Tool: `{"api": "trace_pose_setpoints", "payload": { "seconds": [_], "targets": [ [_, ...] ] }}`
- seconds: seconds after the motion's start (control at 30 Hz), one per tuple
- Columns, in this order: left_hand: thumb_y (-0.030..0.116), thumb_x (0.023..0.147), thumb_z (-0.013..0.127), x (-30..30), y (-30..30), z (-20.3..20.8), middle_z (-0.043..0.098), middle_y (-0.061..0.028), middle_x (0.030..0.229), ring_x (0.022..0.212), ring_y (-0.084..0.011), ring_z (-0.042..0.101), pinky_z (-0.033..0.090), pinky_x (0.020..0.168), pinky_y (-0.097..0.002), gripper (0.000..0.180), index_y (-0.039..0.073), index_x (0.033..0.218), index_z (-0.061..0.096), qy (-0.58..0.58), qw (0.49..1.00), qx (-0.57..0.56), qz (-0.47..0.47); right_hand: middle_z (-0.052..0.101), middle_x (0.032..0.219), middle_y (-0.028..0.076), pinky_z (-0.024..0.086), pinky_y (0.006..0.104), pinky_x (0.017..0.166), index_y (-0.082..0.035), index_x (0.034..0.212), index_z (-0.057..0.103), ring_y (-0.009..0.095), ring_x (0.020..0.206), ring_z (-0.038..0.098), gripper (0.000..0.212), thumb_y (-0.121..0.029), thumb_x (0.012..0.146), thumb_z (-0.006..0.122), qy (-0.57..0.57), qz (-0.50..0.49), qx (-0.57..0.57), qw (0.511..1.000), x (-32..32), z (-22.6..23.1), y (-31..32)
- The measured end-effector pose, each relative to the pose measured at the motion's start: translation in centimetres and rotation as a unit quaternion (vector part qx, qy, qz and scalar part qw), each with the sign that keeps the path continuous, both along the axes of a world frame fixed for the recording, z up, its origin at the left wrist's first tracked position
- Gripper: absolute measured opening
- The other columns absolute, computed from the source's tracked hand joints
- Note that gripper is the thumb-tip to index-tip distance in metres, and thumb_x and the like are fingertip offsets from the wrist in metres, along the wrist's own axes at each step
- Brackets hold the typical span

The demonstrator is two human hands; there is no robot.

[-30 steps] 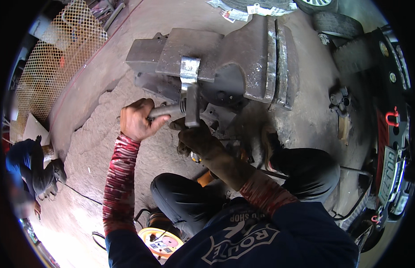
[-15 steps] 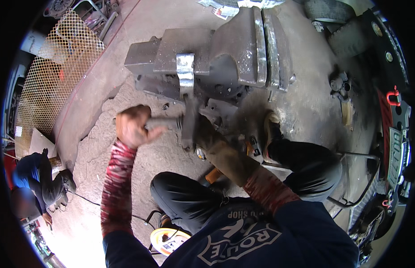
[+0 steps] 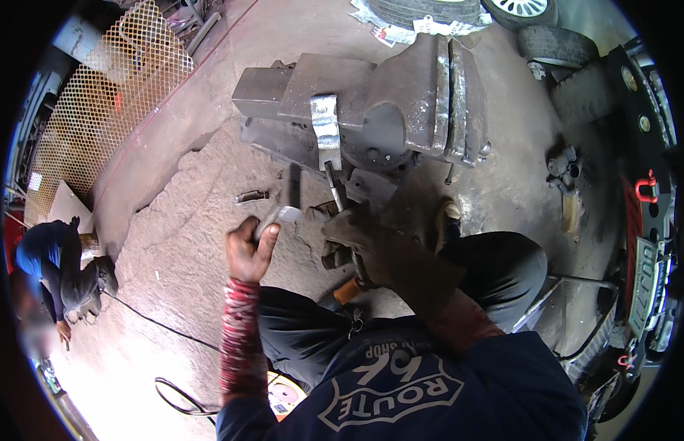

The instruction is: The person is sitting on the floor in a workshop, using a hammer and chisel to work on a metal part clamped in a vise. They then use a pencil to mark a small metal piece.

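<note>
My bare left hand (image 3: 248, 250) is closed around the handle of a hammer (image 3: 290, 192), its head slightly blurred and apart from the metal ahead. A shiny, wavy bent metal strip (image 3: 326, 121) rests against the side of a large grey bench vise (image 3: 401, 92). Pliers (image 3: 335, 189) grip the strip's lower end. My gloved right hand (image 3: 354, 234) is wrapped around the pliers' handles, which the glove mostly hides. On the rough floor block beyond my left hand lies a small metal piece (image 3: 251, 196).
An orange-handled tool (image 3: 348, 291) lies between my legs, near an orange cord reel (image 3: 287, 395). Another person (image 3: 59, 257) crouches at far left, below a metal mesh sheet (image 3: 99, 110). Tyres (image 3: 555, 45) lie behind the vise. A dark bumper (image 3: 643, 242) stands at right.
The hammer has swung back from beside the strip's lower end toward me, and its head is raised apart. The view has shifted slightly. My right hand still holds the pliers.
</note>
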State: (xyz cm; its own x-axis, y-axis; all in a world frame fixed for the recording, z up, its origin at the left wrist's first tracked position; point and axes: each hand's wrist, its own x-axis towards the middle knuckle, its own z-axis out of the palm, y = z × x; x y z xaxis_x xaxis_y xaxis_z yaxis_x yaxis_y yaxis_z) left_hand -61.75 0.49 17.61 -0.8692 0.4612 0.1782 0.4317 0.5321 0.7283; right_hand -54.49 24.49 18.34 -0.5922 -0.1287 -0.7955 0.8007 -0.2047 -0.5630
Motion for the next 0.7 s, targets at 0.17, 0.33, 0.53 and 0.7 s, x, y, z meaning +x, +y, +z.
{"api": "trace_pose_setpoints", "payload": {
  "seconds": [0.17, 0.33, 0.53, 0.7],
  "targets": [
    [0.045, 0.100, 0.057, 7.1, 2.6, 0.6, 0.044, 0.0048, 0.063, 0.051, -0.0050, 0.039, 0.032, 0.045, -0.0235, 0.042, 0.004, 0.092, 0.057, -0.314, 0.906, 0.252, 0.129, 0.070, 0.096, 0.016, 0.057, 0.0471, 0.050, -0.001, 0.119, 0.060, 0.031, 0.077, 0.072, 0.033, -0.014, 0.089, 0.060, 0.037, -0.036, -0.070, 0.996, 0.8, 3.0, 1.3],
    [0.044, 0.103, 0.052, 8.5, 2.6, 1.7, 0.041, 0.0066, 0.061, 0.047, -0.0031, 0.036, 0.028, 0.041, -0.0217, 0.040, 0.004, 0.102, 0.056, -0.346, 0.886, 0.274, 0.143, 0.070, 0.097, 0.015, 0.058, 0.0474, 0.051, -0.002, 0.122, 0.058, 0.030, 0.076, 0.072, 0.033, -0.017, 0.092, 0.058, 0.081, -0.081, -0.146, 0.983, 1.1, 5.5, 1.8],
    [0.044, 0.105, 0.046, 10.4, 1.0, 2.4, 0.041, 0.0052, 0.058, 0.044, -0.0045, 0.035, 0.027, 0.041, -0.0224, 0.042, 0.003, 0.104, 0.057, -0.401, 0.861, 0.269, 0.157, 0.069, 0.098, 0.015, 0.059, 0.0478, 0.053, -0.003, 0.125, 0.056, 0.030, 0.076, 0.072, 0.034, -0.021, 0.096, 0.056, 0.114, -0.118, -0.236, 0.958, 1.4, 8.0, 2.4],
    [0.040, 0.105, 0.047, 11.5, 0.5, 3.3, 0.044, 0.0032, 0.059, 0.043, -0.0060, 0.036, 0.028, 0.041, -0.0231, 0.038, 0.003, 0.108, 0.058, -0.376, 0.879, 0.244, 0.163, 0.069, 0.099, 0.015, 0.060, 0.0482, 0.055, -0.004, 0.127, 0.055, 0.030, 0.075, 0.072, 0.035, -0.024, 0.099, 0.053, 0.122, -0.136, -0.299, 0.936, 1.3, 9.9, 2.2]
  ]
}}
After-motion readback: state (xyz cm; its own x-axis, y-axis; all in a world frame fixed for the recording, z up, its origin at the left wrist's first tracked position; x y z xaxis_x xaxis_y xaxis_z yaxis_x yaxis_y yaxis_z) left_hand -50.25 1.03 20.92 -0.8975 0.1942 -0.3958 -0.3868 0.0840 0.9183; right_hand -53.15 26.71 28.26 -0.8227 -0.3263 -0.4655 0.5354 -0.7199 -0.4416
